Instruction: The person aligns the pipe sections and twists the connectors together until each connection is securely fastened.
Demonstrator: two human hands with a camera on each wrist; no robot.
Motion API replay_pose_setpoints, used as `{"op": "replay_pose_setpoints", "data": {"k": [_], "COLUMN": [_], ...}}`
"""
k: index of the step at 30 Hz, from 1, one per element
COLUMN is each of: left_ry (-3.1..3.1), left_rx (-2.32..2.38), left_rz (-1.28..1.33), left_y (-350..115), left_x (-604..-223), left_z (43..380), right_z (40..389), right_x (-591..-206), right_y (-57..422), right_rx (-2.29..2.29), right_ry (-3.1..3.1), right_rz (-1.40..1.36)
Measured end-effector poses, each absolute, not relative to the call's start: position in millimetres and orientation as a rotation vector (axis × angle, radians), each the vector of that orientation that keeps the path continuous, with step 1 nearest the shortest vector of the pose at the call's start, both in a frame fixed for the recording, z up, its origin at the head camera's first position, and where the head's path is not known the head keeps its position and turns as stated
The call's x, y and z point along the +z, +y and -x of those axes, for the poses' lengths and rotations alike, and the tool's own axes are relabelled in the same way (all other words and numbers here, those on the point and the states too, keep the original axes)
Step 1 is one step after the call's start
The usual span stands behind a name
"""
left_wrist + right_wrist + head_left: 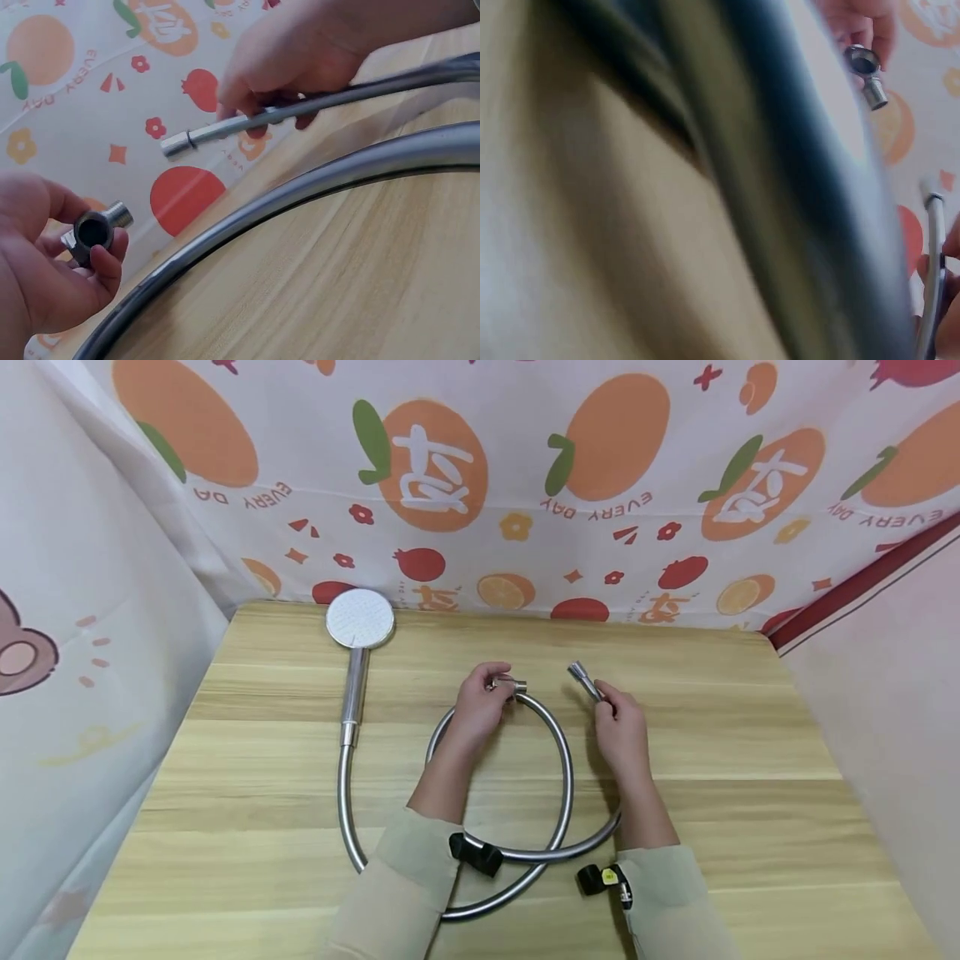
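My left hand (478, 706) pinches a small metal pipe fitting (118, 215) between thumb and fingers. This fitting has a round opening and a threaded stub, which points towards the right. Opposite it, my right hand (624, 731) grips the flexible metal shower hose (567, 768) just behind its end connector (578, 672). The connector sticks out past the fingers, with a gap between it and the stub. The hose loops over the table under both forearms. Left of the hands lies a round shower head (360, 620), its handle (354, 689) joined to the hose's other end.
Everything lies over a wooden table (720, 735). A fruit-patterned cloth (517, 443) hangs along the far edge, and a pale cloth (90, 568) hangs at the left. In the right wrist view, the near hose (780, 150) is blurred and covers much of the picture.
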State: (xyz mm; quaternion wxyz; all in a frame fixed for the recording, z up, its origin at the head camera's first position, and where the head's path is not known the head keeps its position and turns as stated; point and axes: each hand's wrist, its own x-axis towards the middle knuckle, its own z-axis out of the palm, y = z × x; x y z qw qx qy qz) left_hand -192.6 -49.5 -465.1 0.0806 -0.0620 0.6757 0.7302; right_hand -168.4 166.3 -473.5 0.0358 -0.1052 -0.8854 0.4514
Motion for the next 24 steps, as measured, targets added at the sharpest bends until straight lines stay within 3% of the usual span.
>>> {"op": "replay_pose_setpoints", "data": {"k": [10,24], "left_ry": [2.275,1.817], "left_rx": [2.115,2.598], "left_rz": [0.215,0.306], "left_y": [-57,-53], "left_x": [-473,-459], "left_z": [203,197], "right_z": [191,183], "right_x": [-470,-465], "right_y": [149,119], "right_rx": [1.397,1.859], "right_ry": [-3.003,-2.439], "right_rz": [0.312,0.273]}}
